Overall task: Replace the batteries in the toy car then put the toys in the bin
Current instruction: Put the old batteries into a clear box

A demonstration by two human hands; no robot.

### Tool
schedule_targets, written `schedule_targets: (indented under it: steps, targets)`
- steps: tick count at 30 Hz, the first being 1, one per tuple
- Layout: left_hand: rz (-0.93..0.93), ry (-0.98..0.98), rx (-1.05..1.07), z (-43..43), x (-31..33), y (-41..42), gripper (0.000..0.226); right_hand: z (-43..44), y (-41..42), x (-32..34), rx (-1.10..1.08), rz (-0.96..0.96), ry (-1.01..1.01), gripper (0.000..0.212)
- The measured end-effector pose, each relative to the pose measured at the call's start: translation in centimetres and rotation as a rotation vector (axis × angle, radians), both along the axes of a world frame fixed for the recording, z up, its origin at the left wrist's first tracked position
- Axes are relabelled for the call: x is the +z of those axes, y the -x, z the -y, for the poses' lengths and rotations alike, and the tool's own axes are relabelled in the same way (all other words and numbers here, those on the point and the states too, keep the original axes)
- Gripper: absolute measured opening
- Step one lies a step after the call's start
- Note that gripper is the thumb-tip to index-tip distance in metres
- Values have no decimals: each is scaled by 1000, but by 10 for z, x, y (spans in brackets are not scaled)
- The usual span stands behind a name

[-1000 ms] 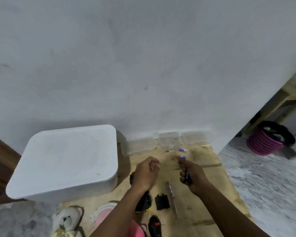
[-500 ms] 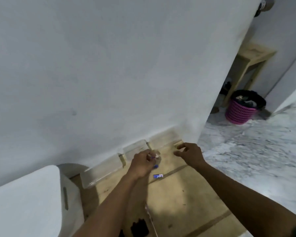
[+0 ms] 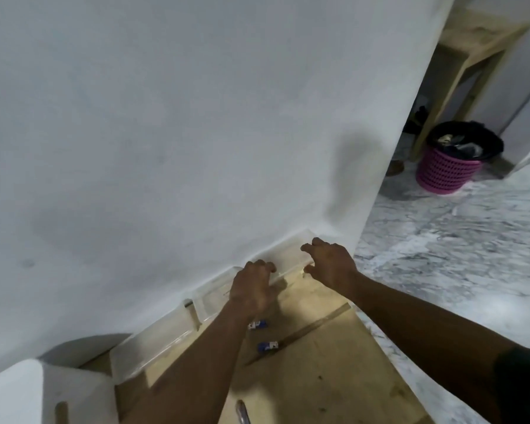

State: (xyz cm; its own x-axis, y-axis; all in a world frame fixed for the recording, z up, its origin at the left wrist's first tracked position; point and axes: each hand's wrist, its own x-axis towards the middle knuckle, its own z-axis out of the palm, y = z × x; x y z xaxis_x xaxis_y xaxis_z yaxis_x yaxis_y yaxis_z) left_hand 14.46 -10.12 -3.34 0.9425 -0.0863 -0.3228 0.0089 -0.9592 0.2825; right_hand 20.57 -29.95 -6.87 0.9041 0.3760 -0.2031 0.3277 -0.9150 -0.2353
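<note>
against the wall (image 3: 166,148), your left hand (image 3: 253,289) curls round the rim of a clear box (image 3: 211,301); your right hand (image 3: 329,264) hovers loosely open beside it. two batteries (image 3: 268,345) lie on the counter (image 3: 318,362), nearer you.

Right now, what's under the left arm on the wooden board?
A blue and white battery peeks out beneath the left wrist, its other end covered by the arm. A second battery lies clear beside it. The left hand hides part of a clear box.
</note>
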Motion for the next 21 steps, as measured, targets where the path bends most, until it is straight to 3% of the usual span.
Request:
schedule_targets:
  steps: [9,17,21]
  targets:
    - [83,-265,-39,20,-22,-8,41,-16,-5,-7,100,47,104,25]
    - [43,-216,5,26,-29,-17,36,-14,-4,-9,171,127,21,19]
    - [80,-142,54,23,-27,-15,35,-12,-3,-20,156,161,23,27]
